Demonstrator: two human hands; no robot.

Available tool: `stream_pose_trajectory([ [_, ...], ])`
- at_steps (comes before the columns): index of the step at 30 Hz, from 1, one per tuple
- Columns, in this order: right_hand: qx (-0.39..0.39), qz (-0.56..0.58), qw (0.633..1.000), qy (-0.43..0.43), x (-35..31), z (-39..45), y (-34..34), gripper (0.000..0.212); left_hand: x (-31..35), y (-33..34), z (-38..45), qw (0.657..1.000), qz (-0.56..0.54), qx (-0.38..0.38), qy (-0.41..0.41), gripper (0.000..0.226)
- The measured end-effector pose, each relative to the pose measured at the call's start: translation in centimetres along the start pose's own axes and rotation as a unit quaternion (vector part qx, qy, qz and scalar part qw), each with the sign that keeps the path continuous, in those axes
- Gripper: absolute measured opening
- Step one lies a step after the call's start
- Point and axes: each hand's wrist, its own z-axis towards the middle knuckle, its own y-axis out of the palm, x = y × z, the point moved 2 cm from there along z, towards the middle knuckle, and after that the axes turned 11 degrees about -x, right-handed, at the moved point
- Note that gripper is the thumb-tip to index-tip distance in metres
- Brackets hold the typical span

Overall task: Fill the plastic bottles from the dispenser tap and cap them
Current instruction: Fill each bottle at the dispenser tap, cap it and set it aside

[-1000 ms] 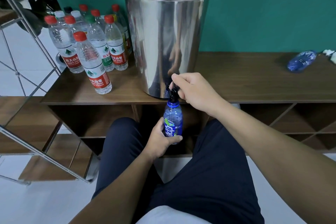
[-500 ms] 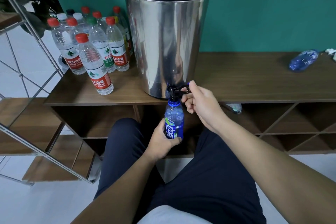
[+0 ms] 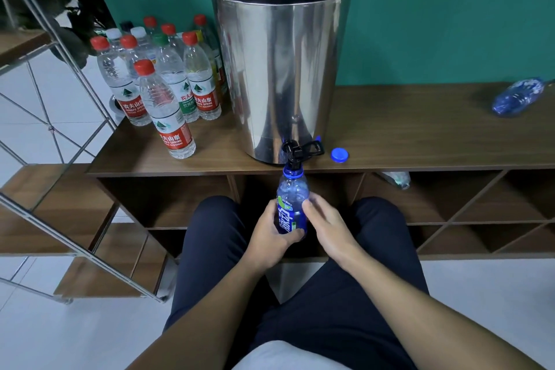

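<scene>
Blue plastic bottle (image 3: pixel 292 207) upright, uncapped, mouth directly beneath the black tap (image 3: pixel 295 153) of the steel dispenser (image 3: pixel 279 69); its blue cap (image 3: pixel 339 155) lies at the tap's 3 o'clock

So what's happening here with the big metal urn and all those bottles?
A seated person is filling a blue bottle at the tap of a steel dispenser that stands on a wooden shelf unit. The left hand grips the bottle, its mouth right under the tap, and the right hand touches its side. Its blue cap lies on the shelf beside the dispenser. Capped clear bottles stand to the left, and another blue bottle lies far right.
</scene>
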Motion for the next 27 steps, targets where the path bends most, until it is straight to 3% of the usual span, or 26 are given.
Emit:
stream_pose_trajectory([
  [7,-0.041,-0.064,0.997,0.002,1.4,-1.2,0.1,0.048,1.1,0.2,-0.9,1.000,-0.004,-0.005,0.024,0.058],
  [13,-0.024,-0.066,0.998,-0.003,1.9,-1.3,-0.4,0.037,1.4,0.3,-1.3,1.000,0.007,-0.008,0.025,0.063],
  [27,0.000,-0.059,0.998,-0.013,1.8,-1.4,-0.7,0.043,1.8,0.3,-1.5,1.000,0.001,-0.005,0.024,0.062],
])
